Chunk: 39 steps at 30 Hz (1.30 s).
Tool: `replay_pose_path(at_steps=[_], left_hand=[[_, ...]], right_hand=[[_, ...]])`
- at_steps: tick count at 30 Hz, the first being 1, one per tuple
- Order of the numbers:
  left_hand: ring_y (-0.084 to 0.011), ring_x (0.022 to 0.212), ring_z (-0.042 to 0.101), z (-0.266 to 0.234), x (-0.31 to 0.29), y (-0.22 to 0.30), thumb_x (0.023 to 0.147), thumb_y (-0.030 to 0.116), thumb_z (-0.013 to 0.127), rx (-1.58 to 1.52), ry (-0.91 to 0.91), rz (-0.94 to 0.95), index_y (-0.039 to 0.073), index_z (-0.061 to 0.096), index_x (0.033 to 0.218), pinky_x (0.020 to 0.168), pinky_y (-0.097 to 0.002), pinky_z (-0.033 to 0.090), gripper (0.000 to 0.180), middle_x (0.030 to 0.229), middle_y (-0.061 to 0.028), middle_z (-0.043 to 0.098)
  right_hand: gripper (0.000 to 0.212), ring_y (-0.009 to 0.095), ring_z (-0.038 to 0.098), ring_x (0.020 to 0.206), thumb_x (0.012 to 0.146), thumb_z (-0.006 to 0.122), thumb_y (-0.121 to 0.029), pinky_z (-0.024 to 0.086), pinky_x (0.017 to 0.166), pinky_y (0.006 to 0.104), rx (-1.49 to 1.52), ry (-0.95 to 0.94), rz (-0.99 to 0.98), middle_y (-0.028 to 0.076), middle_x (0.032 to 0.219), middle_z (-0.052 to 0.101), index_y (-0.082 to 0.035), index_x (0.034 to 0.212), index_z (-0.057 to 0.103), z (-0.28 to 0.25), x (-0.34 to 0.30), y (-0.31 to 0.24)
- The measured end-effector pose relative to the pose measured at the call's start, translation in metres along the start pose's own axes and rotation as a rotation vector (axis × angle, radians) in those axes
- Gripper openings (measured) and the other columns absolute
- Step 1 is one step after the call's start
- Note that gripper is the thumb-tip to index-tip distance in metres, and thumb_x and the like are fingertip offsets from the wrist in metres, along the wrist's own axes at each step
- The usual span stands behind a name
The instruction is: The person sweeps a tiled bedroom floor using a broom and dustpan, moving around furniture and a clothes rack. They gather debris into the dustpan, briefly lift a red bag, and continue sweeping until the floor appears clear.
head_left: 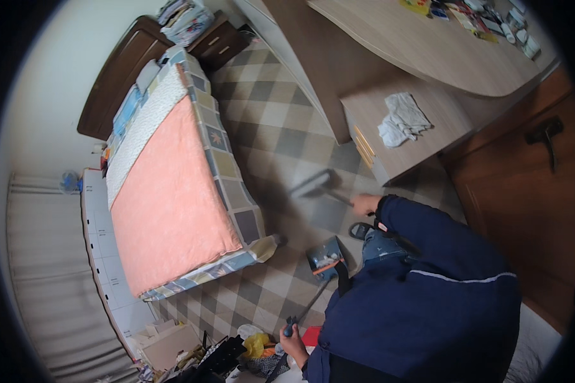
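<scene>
My right hand (365, 204) is closed round the handle of a broom, and the broom head (310, 184) is blurred over the checked floor. My left hand (292, 346), low in the view, grips the end of a long-handled dustpan's dark handle (314, 300). The dustpan (315, 260) is dark, with an orange-brown strip across it and some pale litter inside. It rests on the floor between the bed's foot and my legs. The broom head is apart from the dustpan. A dark slipper (360, 230) shows on my foot.
A bed with a pink quilt (169, 210) stands on the left. A desk (415, 38) and a low cabinet (437, 105) bearing a crumpled grey-white cloth (404, 119) are at upper right, beside a brown door (517, 185). Bags and boxes (172, 345) crowd the lower edge.
</scene>
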<state>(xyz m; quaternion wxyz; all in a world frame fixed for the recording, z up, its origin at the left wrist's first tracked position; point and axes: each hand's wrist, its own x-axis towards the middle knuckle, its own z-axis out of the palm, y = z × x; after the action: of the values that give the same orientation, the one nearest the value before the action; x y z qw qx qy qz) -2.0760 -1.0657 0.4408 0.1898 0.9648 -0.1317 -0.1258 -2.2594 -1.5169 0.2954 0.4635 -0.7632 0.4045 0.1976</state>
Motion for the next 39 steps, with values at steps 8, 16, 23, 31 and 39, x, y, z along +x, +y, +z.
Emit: replay_pose_path(at_steps=[8,16,23,31,39], left_hand=[[-0.0338,0.079,0.063,0.002,0.046,0.029,0.076,0.022,0.074,0.051,-0.119,0.208,0.004,0.063,0.097,0.071,-0.0382,0.048,0.031,0.085,-0.0201,0.065],[-0.0344,0.079,0.064,0.0,0.076,0.018,0.075,0.024,0.075,0.064,-0.193,0.393,0.006,0.064,0.099,0.07,-0.0391,0.048,0.032,0.086,-0.0184,0.066],[-0.0344,0.083,0.064,-0.002,0.075,0.008,0.076,0.028,0.074,0.023,-0.23,0.579,0.009,0.064,0.1,0.071,-0.0397,0.049,0.032,0.089,-0.0161,0.067],[-0.032,0.082,0.065,0.0,0.057,0.017,0.075,0.029,0.074,0.038,-0.252,0.632,0.012,0.065,0.102,0.071,-0.0382,0.049,0.033,0.086,-0.0153,0.067],[-0.0317,0.081,0.065,0.02,0.038,0.042,0.074,0.03,0.076,0.093,-0.237,0.637,0.013,0.065,0.101,0.07,-0.0379,0.049,0.034,0.084,-0.0147,0.067]], right_hand=[[0.029,0.039,0.063,0.086,0.07,0.057,-0.017,0.049,0.072,0.0433,0.011,-0.009,0.057,0.024,0.092,0.065,0.004,0.087,0.067,0.053,-0.025,0.037],[0.026,0.016,0.047,0.047,0.077,0.052,-0.011,0.035,0.04,0.0325,0.533,-0.128,0.223,0.005,0.058,0.051,-0.002,0.1,0.062,0.104,-0.119,0.033],[0.004,0.01,0.04,0.042,0.078,0.053,-0.011,0.03,0.037,0.0279,0.995,0.154,0.31,0.0,0.054,0.044,-0.008,0.078,0.054,0.154,-0.218,0.046],[0.015,0.022,0.056,0.051,0.078,0.049,-0.01,0.042,0.043,0.0377,0.467,0.363,0.106,0.009,0.059,0.054,-0.002,0.078,0.062,0.212,-0.22,0.11],[0.013,0.015,0.045,0.042,0.077,0.054,-0.014,0.032,0.037,0.0305,1.034,0.124,0.287,0.005,0.053,0.049,-0.003,0.069,0.054,0.205,-0.267,0.115]])
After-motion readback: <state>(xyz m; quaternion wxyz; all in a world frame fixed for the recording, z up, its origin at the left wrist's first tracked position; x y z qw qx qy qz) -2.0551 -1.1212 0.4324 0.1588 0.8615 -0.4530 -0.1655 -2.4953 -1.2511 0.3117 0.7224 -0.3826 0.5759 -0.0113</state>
